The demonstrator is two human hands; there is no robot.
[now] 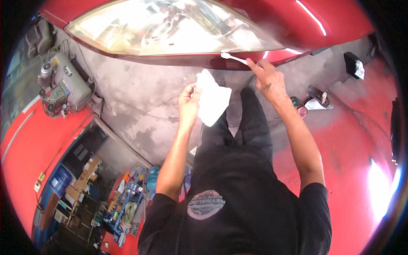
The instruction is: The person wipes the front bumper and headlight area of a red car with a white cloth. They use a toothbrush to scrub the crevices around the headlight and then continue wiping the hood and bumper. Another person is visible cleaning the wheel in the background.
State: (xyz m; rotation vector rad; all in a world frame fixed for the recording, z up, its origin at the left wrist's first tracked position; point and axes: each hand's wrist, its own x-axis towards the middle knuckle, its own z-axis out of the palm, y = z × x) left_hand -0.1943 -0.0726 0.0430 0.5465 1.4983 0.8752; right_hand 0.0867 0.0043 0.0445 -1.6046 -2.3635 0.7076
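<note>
In front of me is a red car's headlight (170, 29), its clear lens hazy and yellowish along the lower edge. My right hand (270, 81) is closed around a slim white toothbrush (236, 58), its rounded head pointing left at the lens's lower edge. Whether the brush touches the car cannot be made out. Between the thumb and fingers of my left hand (188, 100) hangs a creased white paper towel or cloth (212, 100), apart from the car.
A grey-green air compressor (70, 80) stands on the floor at far left. Shelves with boxes (80, 182) and a cluttered cart (125, 204) are at lower left. To the right lie a round red-and-green can (298, 107) and a black box (353, 66) with white paper.
</note>
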